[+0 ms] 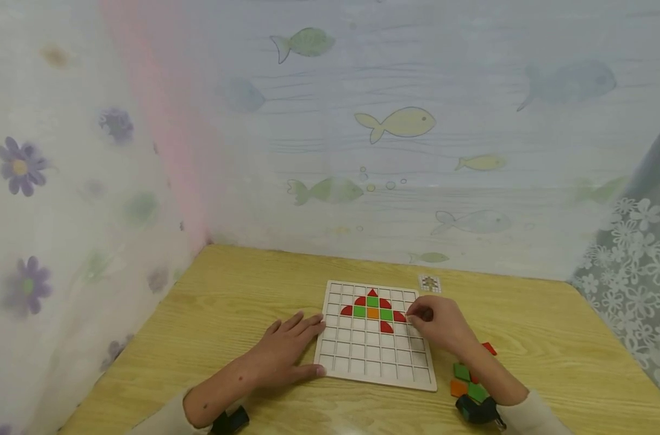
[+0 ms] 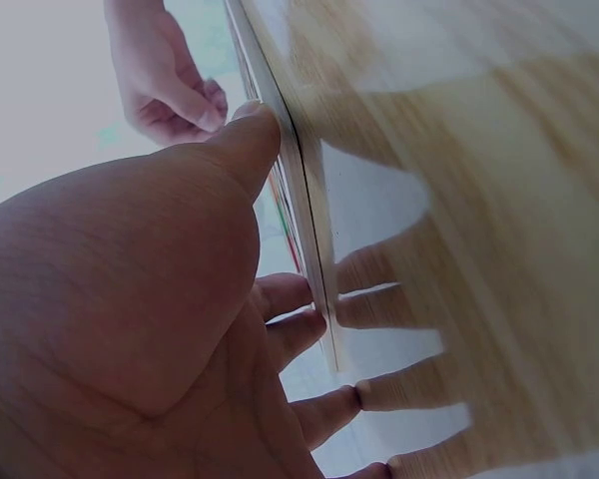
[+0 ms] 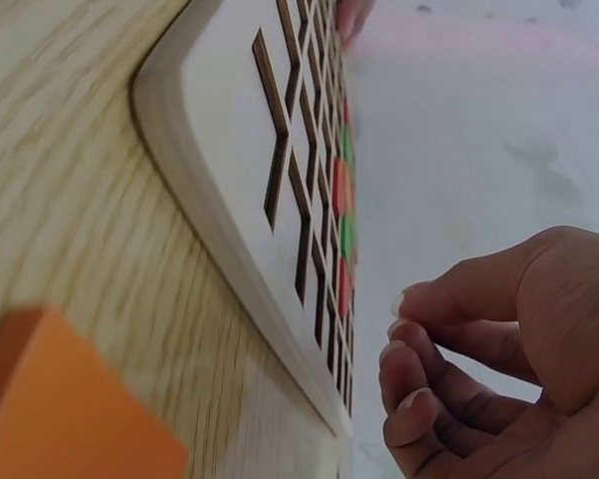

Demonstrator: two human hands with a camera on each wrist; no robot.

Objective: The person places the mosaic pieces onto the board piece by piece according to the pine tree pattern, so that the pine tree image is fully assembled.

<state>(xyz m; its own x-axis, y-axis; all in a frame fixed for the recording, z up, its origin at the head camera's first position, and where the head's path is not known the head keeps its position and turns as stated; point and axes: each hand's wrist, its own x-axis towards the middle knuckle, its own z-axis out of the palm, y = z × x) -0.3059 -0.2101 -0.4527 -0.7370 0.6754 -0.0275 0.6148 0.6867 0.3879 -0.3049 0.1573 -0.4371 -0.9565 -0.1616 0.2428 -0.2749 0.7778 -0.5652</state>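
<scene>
Tiles (image 1: 372, 301) in red, green and orange form a stepped shape in the upper part of a wooden grid board (image 1: 378, 382) on a wood-grain table (image 1: 243, 290). The person's right hand (image 1: 444, 323) is at the board's right side, curled, thumb and fingertips drawn narrowly together just beside a red quarter-circle tile (image 1: 399, 316); no piece shows between them. The left hand (image 1: 281, 353) lies spread wide, thumb and some fingertips at the board's left edge, apparently steadying it. Seating tiles looks to be the step in hand. The next move likely calls for lifting a loose one, such as the green square (image 1: 461, 371) right of the board, and aligning it with a bare cell.
</scene>
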